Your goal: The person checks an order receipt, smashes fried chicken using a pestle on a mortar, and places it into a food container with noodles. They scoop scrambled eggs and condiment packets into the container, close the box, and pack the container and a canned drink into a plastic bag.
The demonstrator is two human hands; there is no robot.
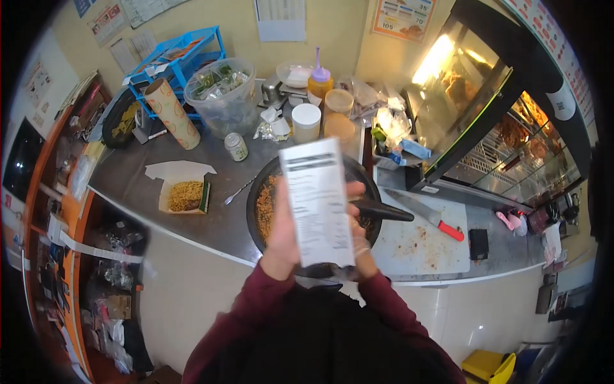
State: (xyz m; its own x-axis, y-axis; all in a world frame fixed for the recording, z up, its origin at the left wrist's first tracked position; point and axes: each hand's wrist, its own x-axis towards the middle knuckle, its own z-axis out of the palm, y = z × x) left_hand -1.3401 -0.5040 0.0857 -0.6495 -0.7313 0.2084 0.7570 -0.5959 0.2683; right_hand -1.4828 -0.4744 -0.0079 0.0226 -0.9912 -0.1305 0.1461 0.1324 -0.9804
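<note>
A long printed paper receipt [316,205] is held up in front of me. My left hand [281,224] grips its left side, with most of the fingers hidden behind the paper. At the right edge is my right hand [359,237], its fingers bent around and partly covered by the sheet. Below both hands sits a black pan [254,224] with brownish crumbly food in it, its handle [390,211] pointing right. Left of the pan stands an open takeaway box [206,197] of noodles, and a metal spoon or fork [240,192] lies between them.
A red-handled knife [451,230] rests on a white cutting board [441,256] at right, beside a lit glass food cabinet [460,96]. Along the back stand a clear tub [220,109], a small jar [236,147], a white-lidded container [306,121] and a purple-topped bottle [320,80].
</note>
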